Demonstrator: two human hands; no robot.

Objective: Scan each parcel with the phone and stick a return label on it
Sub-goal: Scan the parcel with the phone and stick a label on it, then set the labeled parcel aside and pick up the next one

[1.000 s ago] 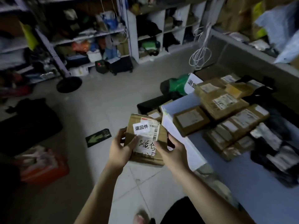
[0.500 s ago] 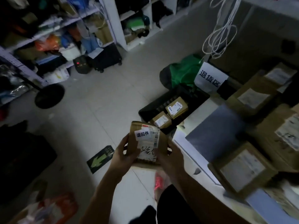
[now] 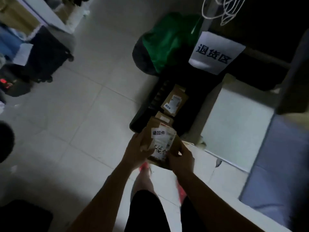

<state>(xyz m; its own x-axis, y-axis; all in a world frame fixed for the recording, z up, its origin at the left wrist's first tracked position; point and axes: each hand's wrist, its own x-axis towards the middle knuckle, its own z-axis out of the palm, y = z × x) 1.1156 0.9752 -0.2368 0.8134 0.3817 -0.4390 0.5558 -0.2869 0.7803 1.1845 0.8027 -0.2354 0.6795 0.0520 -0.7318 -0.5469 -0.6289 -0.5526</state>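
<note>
I hold a small brown cardboard parcel [image 3: 164,141] in both hands, just above the near end of a black crate [image 3: 147,113] on the floor. A white return label [image 3: 158,132] is stuck on its top, over the shipping label with black handwriting. My left hand [image 3: 137,148] grips the parcel's left side; my right hand [image 3: 181,156] grips its lower right corner. Two labelled brown parcels lie in the crate, one [image 3: 174,102] further back and one [image 3: 163,118] partly hidden behind the held parcel. No phone is in view.
A white paper sign [image 3: 215,52] hangs behind the crate, beside a green bag [image 3: 165,42]. The table edge [image 3: 234,118] with a blue mat [image 3: 280,164] runs along the right. A black wheeled case [image 3: 48,54] stands at the left. My feet are below on the tiled floor.
My view has swung down and moved toward the crate. Both hands have carried the parcel forward to the crate's near end; the grip is the same.
</note>
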